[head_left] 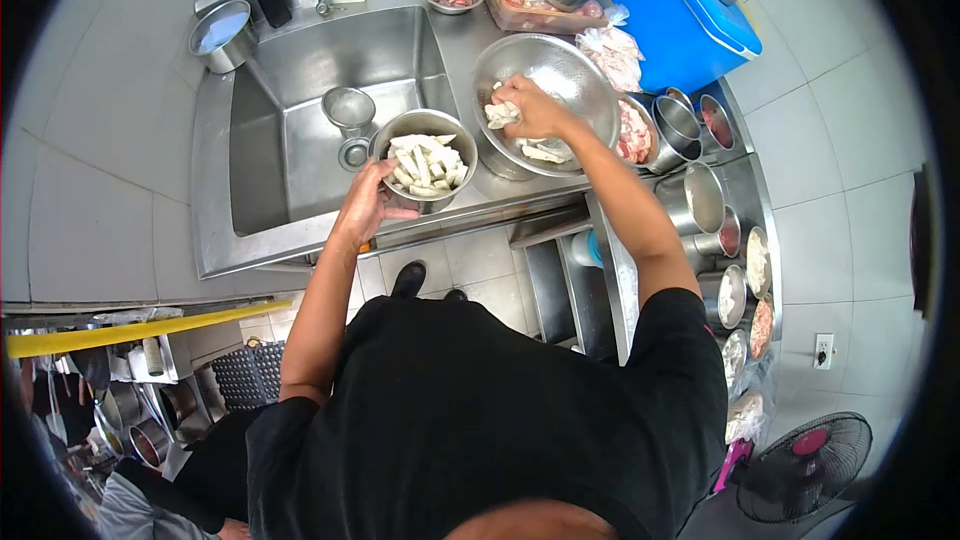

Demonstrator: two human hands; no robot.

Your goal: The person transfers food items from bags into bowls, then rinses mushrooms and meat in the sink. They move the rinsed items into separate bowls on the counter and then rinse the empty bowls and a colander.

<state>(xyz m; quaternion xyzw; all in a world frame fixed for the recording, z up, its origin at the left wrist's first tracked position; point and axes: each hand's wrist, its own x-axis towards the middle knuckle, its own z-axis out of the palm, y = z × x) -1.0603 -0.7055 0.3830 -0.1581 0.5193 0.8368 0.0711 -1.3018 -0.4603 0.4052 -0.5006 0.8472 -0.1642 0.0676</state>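
Observation:
My left hand [367,208] grips the side of a round metal pot [424,205] at the sink's front right corner. Pale cut strips [428,164] nearly fill that pot. To the right, a wide metal bowl with a perforated wall [560,65] rests on the counter. Over this bowl my right hand [535,110] is closed around a clump of similar pale pieces [502,115]. More pieces [545,150] lie in the bottom of the bowl, partly hidden by my right hand and forearm.
The steel sink [290,120] holds a small metal cup [349,108] near its drain. Behind the bowl stand a tub of raw meat [515,15] and a blue cooler [670,20]. Metal pots [690,195] line the right counter. Another person [190,480] is at lower left.

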